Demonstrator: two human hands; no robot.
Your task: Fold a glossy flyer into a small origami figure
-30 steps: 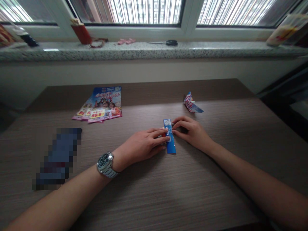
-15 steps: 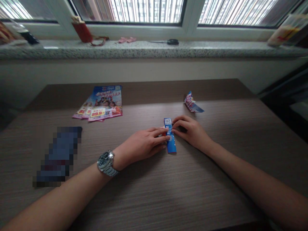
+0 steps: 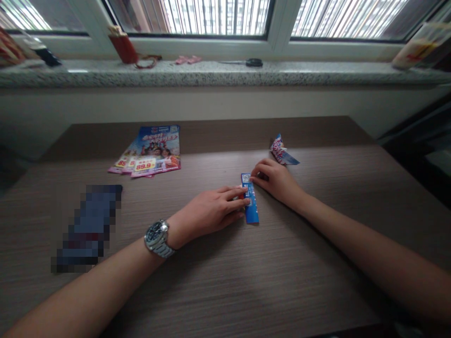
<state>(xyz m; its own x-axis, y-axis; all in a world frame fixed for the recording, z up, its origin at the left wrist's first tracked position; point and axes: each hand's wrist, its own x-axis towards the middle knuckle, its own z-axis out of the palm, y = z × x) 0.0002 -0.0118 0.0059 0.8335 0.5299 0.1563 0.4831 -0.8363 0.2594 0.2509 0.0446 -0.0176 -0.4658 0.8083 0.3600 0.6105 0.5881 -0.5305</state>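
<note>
A narrow strip of folded flyer paper [image 3: 252,214], blue with a QR code at its far end, lies on the table in front of me. My left hand [image 3: 213,209] rests on its left side, fingers stretched out and pressing across the middle. At the strip's upper right edge, beside the QR code, my right hand [image 3: 276,182] has thumb and forefinger pinched together on the paper. Just beyond that hand stands a folded paper piece [image 3: 281,151] in the same printed colours. A metal wristwatch [image 3: 157,235] is on my left wrist.
Several printed flyers [image 3: 158,149] lie fanned out at the back left of the wooden table [image 3: 211,291]. Nearer on the left is a dark, pixelated flat object [image 3: 90,220]. On the windowsill [image 3: 211,77] are a red container [image 3: 124,47] and a black-handled tool [image 3: 253,62].
My right hand has slid away from me along the strip's right edge, from near its upper middle to the QR-code end. My left hand stays pressed on the strip.
</note>
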